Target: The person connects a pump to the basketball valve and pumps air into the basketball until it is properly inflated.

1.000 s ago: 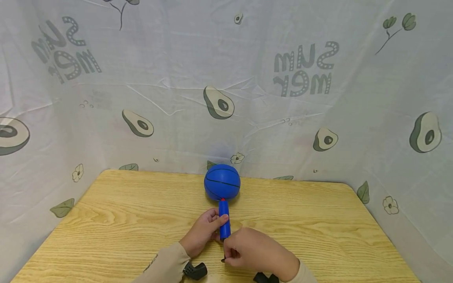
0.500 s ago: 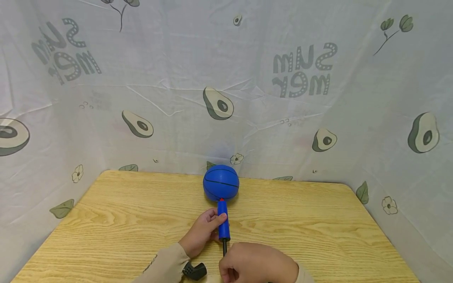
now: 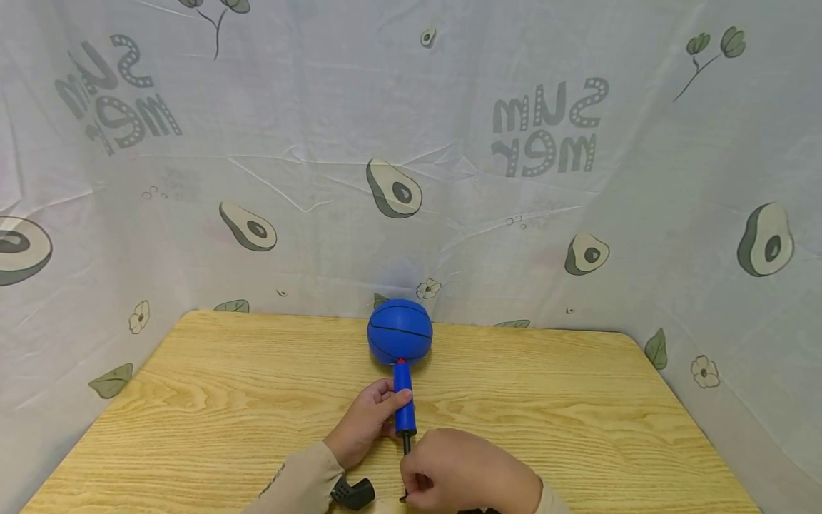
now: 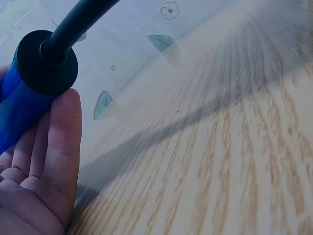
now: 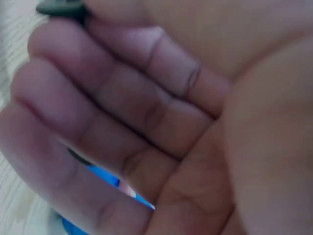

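A blue ball with black lines point(image 3: 399, 330), like a small basketball, rests near the table's back edge. A blue hand pump point(image 3: 404, 417) points at it, a small red piece point(image 3: 401, 361) between barrel and ball. My left hand point(image 3: 362, 422) grips the barrel, thumb on top; the left wrist view shows fingers point(image 4: 63, 142) under it beside the black end cap point(image 4: 46, 63). Out of that cap runs a black rod point(image 3: 407, 444). My right hand point(image 3: 472, 467), fingers curled, pinches the rod's outer end, where a flat dark tip point(image 5: 61, 9) shows in the right wrist view.
Wood-grain table point(image 3: 257, 378) spreads to both sides of the hands. A pale printed curtain point(image 3: 321, 250) hangs close behind and beside it. A black device point(image 3: 353, 492) is strapped at the left wrist.
My right hand first draws the rod out toward me, then has moved slightly back toward the barrel. The left hand and barrel hold nearly still, and the ball stays in place.
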`<act>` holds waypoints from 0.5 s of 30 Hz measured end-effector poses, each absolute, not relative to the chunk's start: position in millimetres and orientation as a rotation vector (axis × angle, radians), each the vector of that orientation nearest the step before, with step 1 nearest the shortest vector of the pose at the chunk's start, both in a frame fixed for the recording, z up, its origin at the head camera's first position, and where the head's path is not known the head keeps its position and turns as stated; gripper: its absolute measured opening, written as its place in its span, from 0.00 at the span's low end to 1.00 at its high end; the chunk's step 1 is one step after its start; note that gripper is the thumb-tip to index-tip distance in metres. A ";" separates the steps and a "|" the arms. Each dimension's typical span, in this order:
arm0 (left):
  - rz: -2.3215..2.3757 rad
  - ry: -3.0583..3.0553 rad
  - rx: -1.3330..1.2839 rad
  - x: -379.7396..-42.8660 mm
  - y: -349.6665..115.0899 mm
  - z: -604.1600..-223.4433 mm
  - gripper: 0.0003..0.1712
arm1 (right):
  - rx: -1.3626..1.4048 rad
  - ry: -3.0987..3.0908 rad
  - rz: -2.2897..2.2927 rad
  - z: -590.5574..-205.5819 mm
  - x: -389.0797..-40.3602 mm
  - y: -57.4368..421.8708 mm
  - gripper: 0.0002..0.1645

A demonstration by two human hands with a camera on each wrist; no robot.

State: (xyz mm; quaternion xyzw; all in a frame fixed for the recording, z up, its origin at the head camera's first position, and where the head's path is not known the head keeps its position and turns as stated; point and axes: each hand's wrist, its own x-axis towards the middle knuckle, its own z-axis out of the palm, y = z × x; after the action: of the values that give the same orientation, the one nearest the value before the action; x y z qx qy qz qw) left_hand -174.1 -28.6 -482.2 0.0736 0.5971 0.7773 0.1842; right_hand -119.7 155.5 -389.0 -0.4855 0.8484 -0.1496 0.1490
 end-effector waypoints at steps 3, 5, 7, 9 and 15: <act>2.193 1.680 0.203 -174.8 -28.3 -483.0 0.25 | -1.308 2.489 -0.462 -389.7 -124.6 156.1 0.11; 2.194 1.678 0.193 -175.1 -28.4 -483.6 0.25 | -1.261 2.523 -0.483 -390.8 -128.6 157.0 0.11; 2.192 1.677 0.185 -175.2 -29.0 -484.3 0.25 | -1.232 2.555 -0.519 -392.4 -132.4 158.0 0.11; 2.191 1.676 0.186 -175.1 -29.7 -484.7 0.25 | -1.227 2.594 -0.538 -393.9 -135.3 158.7 0.11; 2.187 1.686 0.200 -175.3 -30.1 -485.8 0.23 | -1.257 2.626 -0.581 -396.6 -139.0 159.8 0.07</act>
State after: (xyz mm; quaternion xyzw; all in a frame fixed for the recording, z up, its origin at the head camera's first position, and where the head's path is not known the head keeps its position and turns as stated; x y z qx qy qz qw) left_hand -175.3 -30.1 -485.8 0.0710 0.5984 0.7762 0.1855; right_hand -139.0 159.8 -396.6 -0.4218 0.8812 -0.1951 0.0864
